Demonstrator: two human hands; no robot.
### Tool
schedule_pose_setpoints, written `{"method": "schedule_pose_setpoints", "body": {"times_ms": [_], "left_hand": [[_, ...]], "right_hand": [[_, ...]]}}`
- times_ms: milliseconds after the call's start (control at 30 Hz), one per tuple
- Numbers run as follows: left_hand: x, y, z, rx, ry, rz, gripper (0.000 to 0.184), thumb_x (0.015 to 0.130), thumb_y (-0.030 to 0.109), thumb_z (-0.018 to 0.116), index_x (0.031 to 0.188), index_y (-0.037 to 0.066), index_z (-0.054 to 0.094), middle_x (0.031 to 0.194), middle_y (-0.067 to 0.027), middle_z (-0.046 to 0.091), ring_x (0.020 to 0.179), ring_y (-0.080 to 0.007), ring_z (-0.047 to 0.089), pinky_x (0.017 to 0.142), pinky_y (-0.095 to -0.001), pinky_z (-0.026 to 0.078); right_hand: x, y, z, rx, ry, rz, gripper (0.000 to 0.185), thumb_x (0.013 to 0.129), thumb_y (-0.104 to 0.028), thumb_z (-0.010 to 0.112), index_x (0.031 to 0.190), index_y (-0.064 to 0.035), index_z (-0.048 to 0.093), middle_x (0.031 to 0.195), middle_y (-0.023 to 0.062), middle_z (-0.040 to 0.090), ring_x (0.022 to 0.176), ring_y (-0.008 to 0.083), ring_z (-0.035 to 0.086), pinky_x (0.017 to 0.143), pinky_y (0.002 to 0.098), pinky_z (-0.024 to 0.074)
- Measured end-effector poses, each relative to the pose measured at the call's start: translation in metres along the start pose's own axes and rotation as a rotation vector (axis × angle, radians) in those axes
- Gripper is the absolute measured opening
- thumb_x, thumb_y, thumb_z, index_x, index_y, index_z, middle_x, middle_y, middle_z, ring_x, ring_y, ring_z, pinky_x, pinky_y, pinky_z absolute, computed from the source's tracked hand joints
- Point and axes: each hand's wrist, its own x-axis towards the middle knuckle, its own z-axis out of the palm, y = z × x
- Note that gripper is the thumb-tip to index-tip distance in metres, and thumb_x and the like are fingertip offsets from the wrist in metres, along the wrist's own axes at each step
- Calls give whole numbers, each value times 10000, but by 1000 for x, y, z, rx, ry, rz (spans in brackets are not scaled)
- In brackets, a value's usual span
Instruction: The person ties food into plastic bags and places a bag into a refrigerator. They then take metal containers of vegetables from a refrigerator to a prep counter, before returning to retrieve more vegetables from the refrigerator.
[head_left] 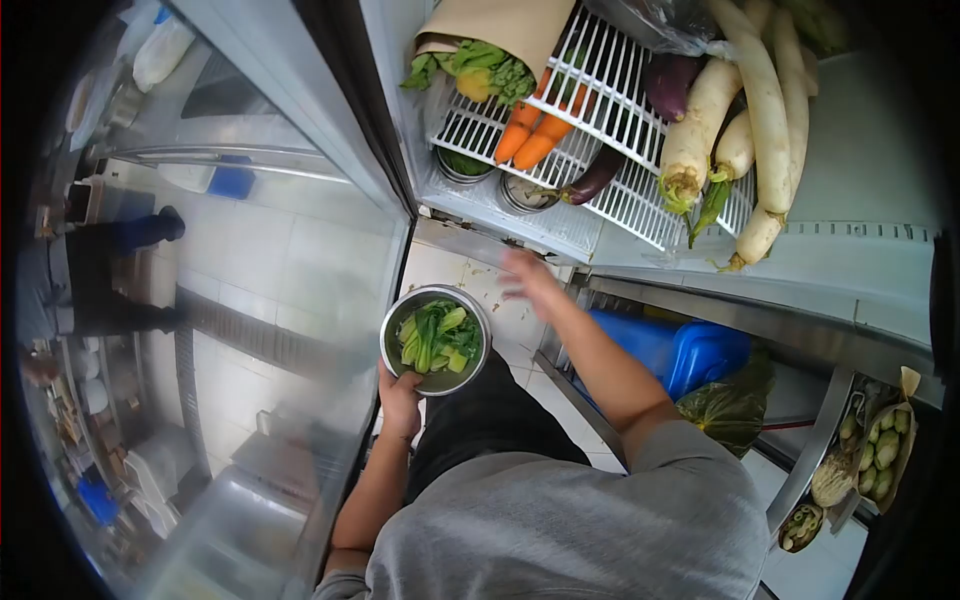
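Head view: we judge this a holding step, left hand [401,398] clasping the metal bowl [479,345] of leafy greens [436,338], right hand [532,284] spread, seemingly empty; next calls for keeping level

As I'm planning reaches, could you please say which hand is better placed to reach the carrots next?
Probably the right hand: it looks empty and nearer the carrots, while the left hand holds the metal bowl.

Holds a shiny bowl [440,384] of leafy greens [440,335] in the left hand [400,402]. Holds out the right hand [532,285], spread and blurry, near the fridge [860,180]. Can see orange carrots [540,140] past that hand, big white radishes [771,115] and a blue tub [710,352] to its right.
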Motion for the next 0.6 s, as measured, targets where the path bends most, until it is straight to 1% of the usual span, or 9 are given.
{"method": "schedule_pose_setpoints", "body": {"times_ms": [67, 133, 167, 233, 267, 333, 400, 500, 600], "left_hand": [[-1, -4, 9, -20, -2, 11, 667, 639, -86, 415, 1287, 50, 337, 1157, -110, 491, 981, -205, 532, 708, -246, 461], [-8, 1, 17, 18, -31, -11, 661, 639, -86, 416, 1282, 50, 345, 1155, -103, 494, 999, -208, 521, 759, -258, 447], [-11, 2, 18, 40, -42, -24, 657, 640, -87, 417, 1279, 51, 349, 1155, -100, 496, 1008, -210, 515, 784, -263, 439], [-13, 0, 16, 72, -51, -14, 654, 642, -86, 415, 1276, 59, 347, 1135, -102, 503, 940, -199, 545, 693, -262, 471], [-15, 1, 15, 81, -59, -30, 654, 643, -85, 415, 1276, 63, 347, 1130, -102, 505, 925, -197, 552, 672, -264, 479], [-19, 7, 16, 92, -53, -43, 643, 646, -82, 414, 1266, 75, 348, 1119, -106, 506, 889, -193, 573, 615, -275, 503], [-16, 5, 8, 125, -39, -55, 648, 646, -80, 414, 1269, 87, 349, 1120, -100, 506, 904, -201, 571, 632, -287, 510], [-7, 2, -5, 171, 18, -90, 660, 646, -80, 411, 1277, 105, 350, 1127, -95, 506, 928, -220, 570, 656, -315, 523], [13, -19, -38, 195, 16, -127, 687, 646, -71, 413, 1301, 123, 339, 1173, -108, 496, 998, -266, 561, 722, -390, 535]], "right_hand": [[44, -23, -21, 75, 246, 107, 715, 784, -475, 622, 1308, -75, 343, 1276, 170, 393, 1068, 284, 499, 854, 459, 450], [90, -29, -40, 260, 322, 94, 611, 828, -383, 590, 1283, -50, 355, 1276, 228, 357, 1019, 325, 532, 836, 484, 465], [113, -26, -47, 328, 331, 94, 564, 840, -346, 573, 1266, -41, 364, 1250, 234, 384, 995, 333, 546, 828, 485, 473], [158, -15, -61, 465, 347, 99, 471, 865, -270, 539, 1233, -21, 381, 1197, 247, 438, 947, 348, 574, 812, 488, 490], [177, -6, -72, 507, 258, 64, 328, 877, -146, 483, 1158, 9, 417, 1066, 229, 531, 854, 355, 605, 760, 469, 531], [184, -7, -67, 454, 345, -11, 280, 873, -106, 457, 1120, 24, 436, 1002, 210, 563, 828, 351, 611, 742, 458, 547], [178, -9, -65, 390, 414, -39, 249, 852, -36, 409, 1085, 38, 457, 1004, 209, 569, 771, 350, 624, 693, 450, 569], [143, -7, -72, 241, 428, -74, 255, 819, -19, 416, 1056, 58, 472, 986, 213, 575, 750, 363, 630, 663, 455, 570], [99, 4, -88, 140, 263, 34, 248, 772, -17, 456, 999, 72, 499, 917, 203, 582, 710, 359, 626, 629, 434, 572]]}}
